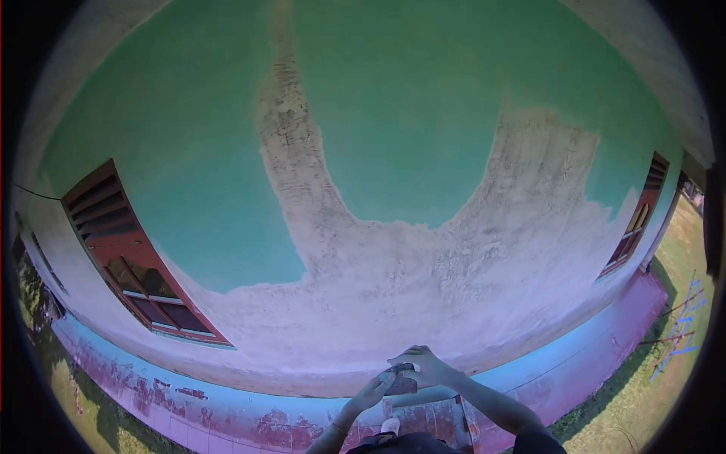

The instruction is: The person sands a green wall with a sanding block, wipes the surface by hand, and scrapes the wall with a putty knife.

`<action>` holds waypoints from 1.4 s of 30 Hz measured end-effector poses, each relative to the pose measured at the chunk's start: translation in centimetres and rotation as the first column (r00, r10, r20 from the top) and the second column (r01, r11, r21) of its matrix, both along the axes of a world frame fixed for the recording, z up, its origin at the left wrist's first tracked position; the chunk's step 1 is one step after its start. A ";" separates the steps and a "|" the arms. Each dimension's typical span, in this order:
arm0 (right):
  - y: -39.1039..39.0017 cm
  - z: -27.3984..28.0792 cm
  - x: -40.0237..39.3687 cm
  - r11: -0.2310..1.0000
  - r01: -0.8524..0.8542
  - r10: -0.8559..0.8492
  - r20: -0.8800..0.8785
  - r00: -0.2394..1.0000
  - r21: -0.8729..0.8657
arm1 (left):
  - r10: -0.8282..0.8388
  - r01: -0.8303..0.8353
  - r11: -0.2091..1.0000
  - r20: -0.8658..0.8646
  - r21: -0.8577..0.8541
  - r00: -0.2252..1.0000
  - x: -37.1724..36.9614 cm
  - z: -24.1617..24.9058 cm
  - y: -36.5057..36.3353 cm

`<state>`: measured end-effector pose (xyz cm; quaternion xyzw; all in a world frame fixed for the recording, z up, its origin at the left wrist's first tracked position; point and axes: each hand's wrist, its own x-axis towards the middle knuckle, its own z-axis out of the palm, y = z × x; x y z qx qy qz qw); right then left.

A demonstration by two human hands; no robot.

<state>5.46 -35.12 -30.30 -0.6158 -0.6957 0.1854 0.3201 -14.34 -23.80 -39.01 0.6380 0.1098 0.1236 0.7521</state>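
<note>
Both hands are close together near the bottom centre, in front of the wall's foot. My left hand [373,390] has its fingers closed round the left side of a small dark object [402,385], perhaps a scraper or sanding block. From the right, my right hand [425,366] reaches over the top of the same object, its fingers bent against it. Parts of the object are hidden by the fingers. Behind the hands rises a wall [378,265], green above, with bare, rough whitish patches lower down.
A red-framed window [144,261] is on the left and another [639,216] at the far right. Below the wall runs a ledge [189,412] with worn red and pink paint. A shoe [390,425] shows below the hands. Grass [681,303] and blue-marked sticks [684,325] lie at right.
</note>
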 end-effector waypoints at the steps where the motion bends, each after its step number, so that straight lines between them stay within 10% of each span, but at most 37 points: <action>1: 1.1 1.4 0.5 0.995 -0.079 0.070 0.143 0.987 0.057 | 0.043 -0.038 0.991 -0.037 0.131 0.998 -0.2 0.0 0.7; 6: 8.0 18.7 6.4 0.966 -0.093 -0.034 0.473 0.881 0.241 | 0.445 -0.344 0.751 -0.047 0.563 0.894 -2.2 -1.9 5.0; 9: 13.0 30.3 8.1 0.813 0.043 -0.402 0.507 0.763 0.580 | 0.605 -0.530 0.693 0.007 0.489 0.797 -4.0 -1.3 6.5; 12: 19.4 39.3 9.3 0.429 -0.092 -0.815 0.429 0.390 0.899 | 0.715 -0.623 0.654 -0.080 0.429 0.695 -6.0 -4.0 8.7; 14: 24.4 42.2 10.8 0.415 -0.155 -0.836 0.443 0.324 0.896 | 0.793 -0.714 0.577 -0.064 0.397 0.606 -6.6 -6.5 10.4; 18: 29.6 41.3 8.4 0.143 -0.166 -0.918 0.193 0.347 0.976 | 0.930 -0.911 0.357 0.018 0.206 0.368 -6.4 -6.7 13.6; 21: 30.1 41.4 9.0 0.119 -0.204 -0.923 0.184 0.337 0.972 | 0.953 -0.951 0.302 -0.008 0.069 0.302 -5.3 -7.2 16.2; 25: 29.7 41.0 8.9 0.140 -0.215 -0.911 0.211 0.355 0.967 | 0.982 -0.925 -0.030 0.184 0.379 0.043 -2.2 -0.9 19.0; 30: 29.7 40.8 9.0 0.124 -0.243 -0.904 0.210 0.373 0.962 | 0.942 -0.946 -0.254 0.272 0.199 -0.196 1.0 4.2 23.6; 33: 29.6 40.6 9.0 0.122 -0.229 -0.901 0.205 0.383 0.966 | 0.992 -0.929 -0.059 0.124 0.365 -0.014 1.7 4.9 24.7; 42: 29.7 40.6 9.0 0.078 -0.236 -0.892 0.174 0.418 0.969 | 0.976 -0.924 -0.065 0.217 0.377 0.020 6.0 2.1 26.8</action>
